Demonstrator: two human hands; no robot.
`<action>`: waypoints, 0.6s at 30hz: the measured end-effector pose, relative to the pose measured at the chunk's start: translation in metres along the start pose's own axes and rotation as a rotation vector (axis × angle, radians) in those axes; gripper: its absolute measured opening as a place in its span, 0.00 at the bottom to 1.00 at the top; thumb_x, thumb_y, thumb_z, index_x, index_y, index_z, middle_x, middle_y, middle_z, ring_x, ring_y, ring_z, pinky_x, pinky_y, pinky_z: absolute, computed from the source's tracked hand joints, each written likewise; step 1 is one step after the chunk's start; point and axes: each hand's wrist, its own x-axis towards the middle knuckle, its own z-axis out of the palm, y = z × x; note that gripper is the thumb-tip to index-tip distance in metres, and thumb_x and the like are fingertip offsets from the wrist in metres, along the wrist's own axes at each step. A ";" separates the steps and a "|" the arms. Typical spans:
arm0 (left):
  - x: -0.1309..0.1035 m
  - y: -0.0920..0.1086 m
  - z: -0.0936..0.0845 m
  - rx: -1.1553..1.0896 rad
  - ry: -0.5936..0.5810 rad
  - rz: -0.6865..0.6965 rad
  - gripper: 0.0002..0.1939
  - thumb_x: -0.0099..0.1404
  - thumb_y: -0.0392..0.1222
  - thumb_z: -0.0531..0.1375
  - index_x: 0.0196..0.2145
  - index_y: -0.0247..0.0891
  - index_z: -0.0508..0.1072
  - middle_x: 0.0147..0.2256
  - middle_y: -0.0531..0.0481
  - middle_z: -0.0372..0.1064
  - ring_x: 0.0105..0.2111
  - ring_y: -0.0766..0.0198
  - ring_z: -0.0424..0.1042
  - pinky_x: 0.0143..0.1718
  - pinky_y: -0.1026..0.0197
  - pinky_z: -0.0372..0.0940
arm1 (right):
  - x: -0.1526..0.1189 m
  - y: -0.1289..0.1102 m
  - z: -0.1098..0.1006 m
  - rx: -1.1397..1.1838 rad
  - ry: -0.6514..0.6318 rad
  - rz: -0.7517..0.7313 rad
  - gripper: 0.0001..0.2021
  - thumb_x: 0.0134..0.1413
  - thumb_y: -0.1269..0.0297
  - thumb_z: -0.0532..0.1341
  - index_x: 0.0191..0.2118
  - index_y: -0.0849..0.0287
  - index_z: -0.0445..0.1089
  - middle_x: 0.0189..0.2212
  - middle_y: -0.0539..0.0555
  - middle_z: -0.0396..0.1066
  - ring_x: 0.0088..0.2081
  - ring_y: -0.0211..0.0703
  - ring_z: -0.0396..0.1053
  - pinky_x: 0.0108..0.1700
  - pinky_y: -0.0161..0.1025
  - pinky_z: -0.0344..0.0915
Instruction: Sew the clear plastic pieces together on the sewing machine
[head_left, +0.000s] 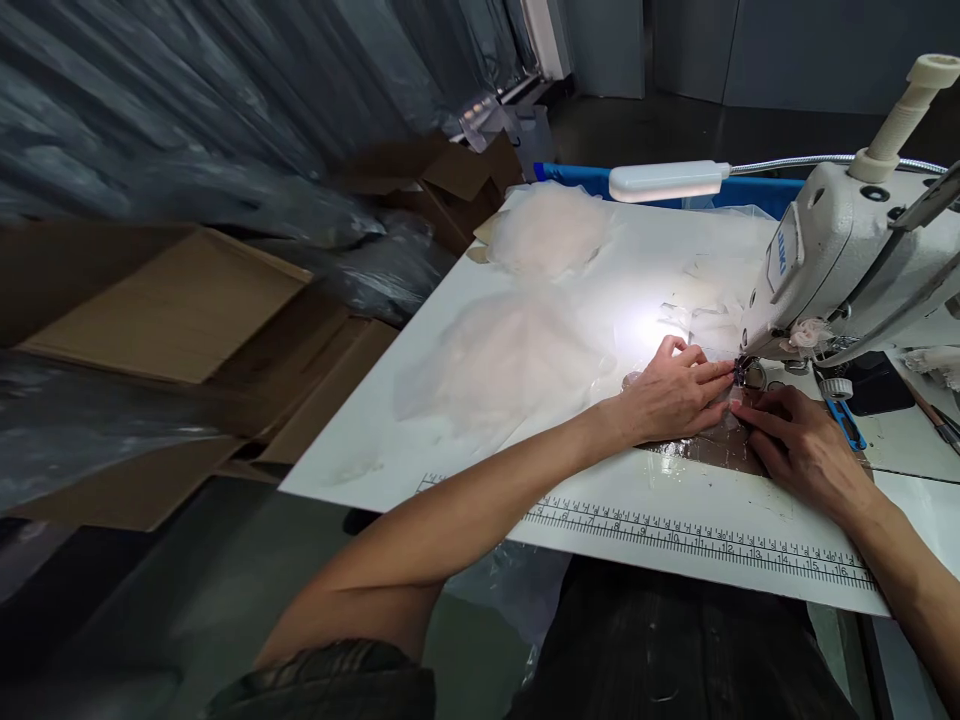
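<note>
My left hand (675, 392) lies with its fingers stretched out flat on sheer pale fabric, beside the presser foot (741, 371) of a white sewing machine (814, 260). Just in front of the foot, my right hand (802, 445) pinches an edge of the sheer fabric (735, 405) between thumb and fingers. The two hands' fingertips nearly meet there. My fingers cover part of the fabric at the needle. A shiny brown plate or cover (694, 450) shows below the hands.
Two pale, gauzy fabric pieces, a near one (502, 365) and a far one (551, 230), spread over the white table (390, 430). A lamp (667, 181) hangs behind. Blue thread snips (847, 425) and a dark phone-like object (879, 384) lie right. Cardboard boxes (165, 300) stand left.
</note>
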 end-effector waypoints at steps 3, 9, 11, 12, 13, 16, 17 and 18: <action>0.000 0.003 0.001 0.011 0.009 -0.022 0.19 0.75 0.46 0.48 0.51 0.38 0.73 0.55 0.46 0.71 0.41 0.56 0.68 0.47 0.49 0.56 | -0.001 0.000 0.000 0.015 -0.017 0.033 0.15 0.63 0.67 0.54 0.48 0.58 0.77 0.39 0.60 0.71 0.36 0.46 0.70 0.37 0.46 0.74; -0.001 0.003 0.003 -0.029 0.024 -0.048 0.19 0.75 0.47 0.47 0.51 0.38 0.73 0.55 0.46 0.71 0.43 0.56 0.68 0.50 0.46 0.56 | -0.002 0.001 -0.001 0.042 -0.036 0.063 0.15 0.62 0.67 0.55 0.49 0.56 0.77 0.39 0.59 0.71 0.36 0.45 0.70 0.37 0.44 0.73; -0.002 -0.001 0.003 -0.053 0.030 -0.020 0.20 0.75 0.48 0.47 0.52 0.38 0.72 0.55 0.47 0.71 0.43 0.56 0.68 0.50 0.47 0.57 | -0.002 0.001 -0.001 0.045 -0.025 0.060 0.15 0.62 0.68 0.55 0.48 0.55 0.77 0.39 0.58 0.71 0.37 0.45 0.70 0.38 0.44 0.73; -0.002 -0.004 0.003 -0.063 0.036 0.002 0.20 0.75 0.48 0.47 0.52 0.37 0.72 0.55 0.46 0.71 0.43 0.57 0.69 0.50 0.48 0.57 | -0.002 0.001 -0.001 0.048 -0.016 0.055 0.15 0.62 0.68 0.55 0.48 0.56 0.77 0.38 0.58 0.71 0.37 0.45 0.70 0.38 0.44 0.73; -0.002 -0.007 0.003 -0.069 0.046 0.024 0.20 0.75 0.49 0.47 0.53 0.37 0.71 0.56 0.45 0.70 0.44 0.57 0.69 0.49 0.48 0.58 | -0.002 0.002 0.000 0.051 -0.009 0.052 0.15 0.62 0.68 0.55 0.48 0.56 0.78 0.38 0.58 0.71 0.37 0.45 0.70 0.38 0.44 0.73; -0.003 -0.012 0.003 -0.068 0.103 0.051 0.21 0.75 0.52 0.50 0.52 0.36 0.71 0.53 0.41 0.71 0.43 0.58 0.70 0.45 0.50 0.62 | -0.003 0.002 0.002 0.061 -0.009 0.066 0.15 0.62 0.67 0.55 0.48 0.55 0.77 0.39 0.59 0.70 0.38 0.46 0.70 0.39 0.45 0.73; -0.003 -0.012 0.002 -0.066 0.132 0.043 0.20 0.74 0.52 0.50 0.50 0.35 0.72 0.50 0.41 0.73 0.41 0.58 0.70 0.42 0.52 0.63 | -0.004 0.003 0.002 0.064 -0.013 0.078 0.15 0.62 0.67 0.55 0.48 0.55 0.77 0.39 0.58 0.70 0.38 0.46 0.70 0.39 0.46 0.73; -0.003 -0.011 0.002 -0.068 0.161 0.035 0.18 0.74 0.50 0.51 0.46 0.35 0.73 0.46 0.41 0.75 0.39 0.60 0.71 0.40 0.53 0.64 | -0.004 0.003 0.003 0.066 -0.015 0.092 0.16 0.62 0.67 0.55 0.49 0.54 0.77 0.39 0.58 0.69 0.38 0.45 0.70 0.39 0.46 0.73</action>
